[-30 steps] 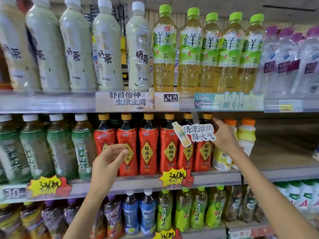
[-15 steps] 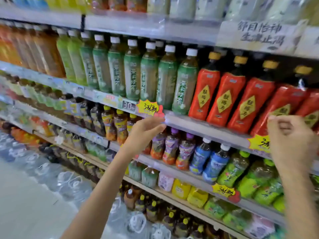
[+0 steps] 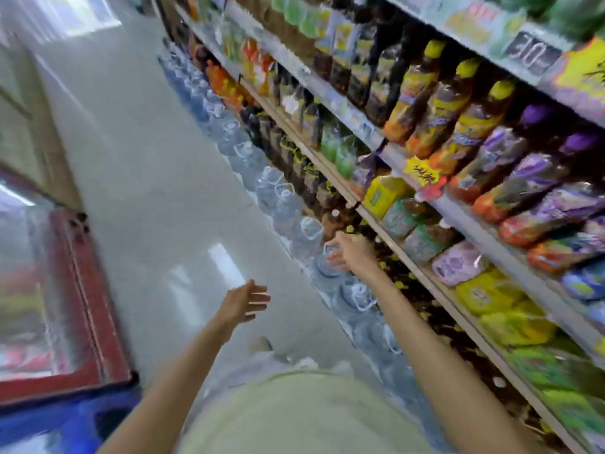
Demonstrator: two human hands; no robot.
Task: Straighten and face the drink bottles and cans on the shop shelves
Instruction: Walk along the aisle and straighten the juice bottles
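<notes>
The view is blurred and tilted, looking down along the drink shelves (image 3: 370,211) on the right. Bottles with yellow caps (image 3: 448,119) and purple caps (image 3: 510,152) stand on an upper shelf, with yellow and green packs (image 3: 491,293) on the shelf below. My left hand (image 3: 244,301) hangs open over the floor, away from the shelves, holding nothing. My right hand (image 3: 348,252) reaches low, fingers spread, just above the large clear water jugs (image 3: 288,204) lined along the floor at the shelf base. It holds nothing.
A red-framed glass-topped chest freezer (image 3: 88,303) stands at the left. The pale glossy aisle floor (image 3: 140,158) runs between it and the shelves. A yellow promo tag (image 3: 420,172) sticks out from a shelf edge. My pale shirt fills the bottom.
The view has swung down and left, from the red and green bottle shelf to the lowest shelves and floor. Both hands have left the shelf edge and dropped low, open.
</notes>
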